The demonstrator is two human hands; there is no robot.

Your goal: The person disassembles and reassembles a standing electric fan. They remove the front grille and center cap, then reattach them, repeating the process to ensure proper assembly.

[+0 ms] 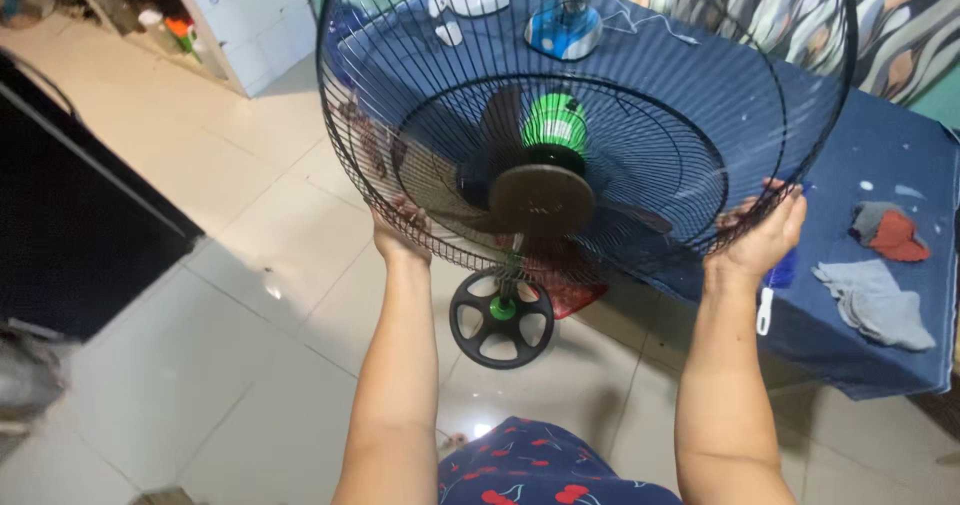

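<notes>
Head view: the fingers (402, 211) of the left hand (398, 235) are curled over the lower left rim of a black wire fan guard (585, 115), and they hold it. The fingers (745, 213) of the right hand (762, 237) do the same at the lower right rim, so both hands carry the guard between them, lifted up in front of the person with its open side toward the camera.

Between the two hands, seen through the wires, there is the fan itself: a brown round hub cap (541, 200) in the middle, dark blades (440, 180) around it, and a green motor part (555, 122) just above the hub. I cannot tell if the guard already sits on the fan or is only held near it, because the wires and the blades overlap. No clip or ring that closes the rim is visible.

Below the hands, the round black base (501, 318) of the fan stands on the light tiled floor (250, 295), with a green centre.

To the right of the right hand stands a worktop with a dark blue cloth (880, 160). On it, well apart from the fingers, lie a grey rag (878, 303) and a grey and red rag (890, 233). Beyond the guard a second small blue fan part (565, 27) lies on the same cloth.

My judgement: the guard is in hand and close to the fan, but its fixing seems not yet done.
</notes>
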